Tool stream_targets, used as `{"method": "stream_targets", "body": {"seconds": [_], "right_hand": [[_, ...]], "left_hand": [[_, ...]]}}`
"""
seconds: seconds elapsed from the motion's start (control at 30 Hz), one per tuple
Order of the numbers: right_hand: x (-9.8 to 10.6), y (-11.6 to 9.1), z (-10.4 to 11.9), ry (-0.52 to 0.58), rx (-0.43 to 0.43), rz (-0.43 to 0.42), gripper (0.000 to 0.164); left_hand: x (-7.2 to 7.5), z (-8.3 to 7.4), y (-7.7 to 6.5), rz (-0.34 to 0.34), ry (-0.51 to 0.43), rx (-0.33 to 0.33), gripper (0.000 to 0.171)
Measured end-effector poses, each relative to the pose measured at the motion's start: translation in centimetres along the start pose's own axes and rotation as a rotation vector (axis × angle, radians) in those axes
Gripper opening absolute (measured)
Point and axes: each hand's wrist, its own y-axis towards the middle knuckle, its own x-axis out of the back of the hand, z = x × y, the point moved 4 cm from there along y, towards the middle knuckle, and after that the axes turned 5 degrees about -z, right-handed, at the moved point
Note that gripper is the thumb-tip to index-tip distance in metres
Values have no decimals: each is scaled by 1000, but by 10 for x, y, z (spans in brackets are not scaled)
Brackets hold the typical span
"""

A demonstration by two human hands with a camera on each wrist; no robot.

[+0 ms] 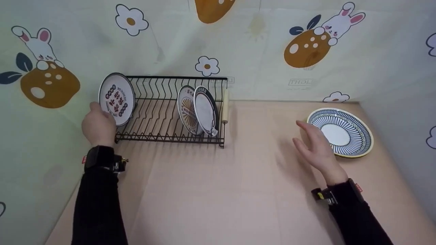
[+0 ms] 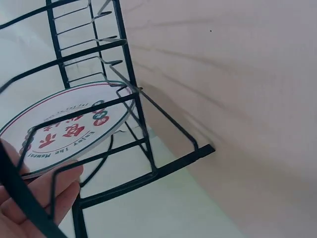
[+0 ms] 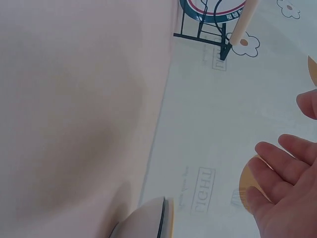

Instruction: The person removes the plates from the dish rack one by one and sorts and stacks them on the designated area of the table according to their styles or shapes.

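Note:
A white plate point(image 1: 117, 92) with a dark rim and red characters stands tilted at the left end of the black wire dish rack point(image 1: 170, 78). My left hand point(image 1: 98, 126) grips its lower left edge; the left wrist view has the fingers point(image 2: 64, 181) at the plate's rim behind the rack wires. Over on the right, my right hand point(image 1: 316, 148) hovers with fingers extended and holds nothing. It overlaps the left side of a blue-and-white patterned plate point(image 1: 356, 136) with a yellow edge. In the right wrist view the fingers and thumb are spread apart.
Two more plates stand in the rack's right part, a brown-patterned plate point(image 1: 185, 109) and a dark-rimmed plate point(image 1: 206, 110). A pale wooden handle point(image 1: 225, 107) is on the rack's right end. Printed sheeting point(image 1: 245, 51) rises behind the tabletop point(image 1: 211, 190).

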Motion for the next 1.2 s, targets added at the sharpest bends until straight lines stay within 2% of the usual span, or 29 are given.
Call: {"method": "stream_targets", "body": {"seconds": [0.27,0.57,0.73,0.9,1.03,1.2], "right_hand": [[-3,5,12,15,-4,16,55],[-8,8,18,47,10,1,55],[-12,9,21,53,-3,8,56],[-15,10,24,50,-29,22,59],[-17,11,26,55,-28,25,60],[-19,12,29,67,0,12,59]], "left_hand": [[15,-25,-6,-184,-72,-105,19],[24,-51,-14,-251,-190,-152,20],[29,-59,-19,-294,-242,-170,21],[35,-66,-26,-365,-311,-185,22],[39,-75,-31,-411,-374,-221,22],[40,-86,-38,-423,-439,-251,23]]}}
